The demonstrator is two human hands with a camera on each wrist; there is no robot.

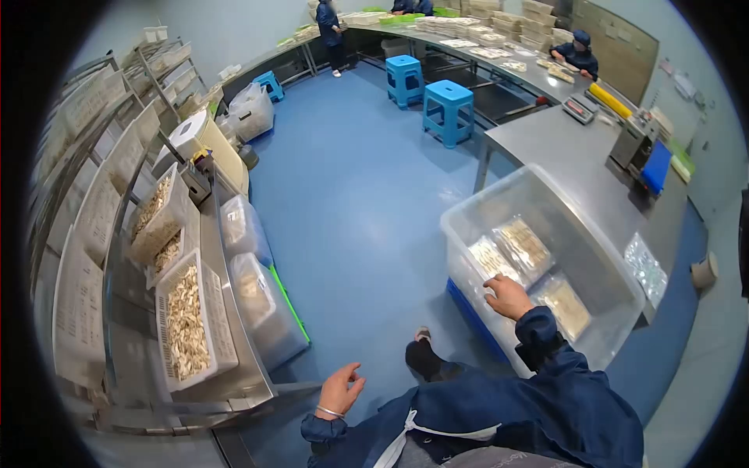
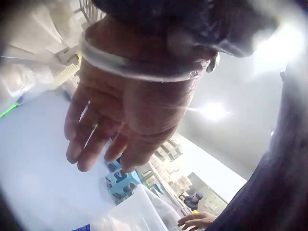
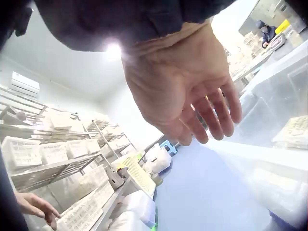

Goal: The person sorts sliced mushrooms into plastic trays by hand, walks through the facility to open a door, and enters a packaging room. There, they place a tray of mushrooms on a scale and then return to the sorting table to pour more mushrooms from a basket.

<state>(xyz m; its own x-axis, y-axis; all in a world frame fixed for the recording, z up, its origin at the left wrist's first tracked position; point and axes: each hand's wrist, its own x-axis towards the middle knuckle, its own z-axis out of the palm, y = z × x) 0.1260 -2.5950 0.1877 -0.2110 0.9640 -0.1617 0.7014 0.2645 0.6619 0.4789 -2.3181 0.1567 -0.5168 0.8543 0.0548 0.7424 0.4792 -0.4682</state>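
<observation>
My right hand (image 1: 509, 298) hangs over the near side of a large clear plastic bin (image 1: 605, 312), its fingers relaxed and holding nothing. Inside the bin lie flat clear packets (image 1: 523, 243) of pale, light-brown pieces; one packet (image 1: 563, 306) sits just right of the hand. In the right wrist view, the fingers (image 3: 219, 113) droop loosely with nothing between them. My left hand (image 1: 341, 390), with a white band (image 2: 137, 67) at the wrist, is in the air near the corner of a steel bench, empty and loosely bent.
White baskets (image 1: 222, 327) of cut light-brown pieces stand on the steel bench and shelving at left. Lidded clear bins (image 1: 269, 312) sit below. A steel table (image 1: 538, 129) at right bears a scale (image 1: 580, 108). Blue stools (image 1: 449, 109) and several people are farther back.
</observation>
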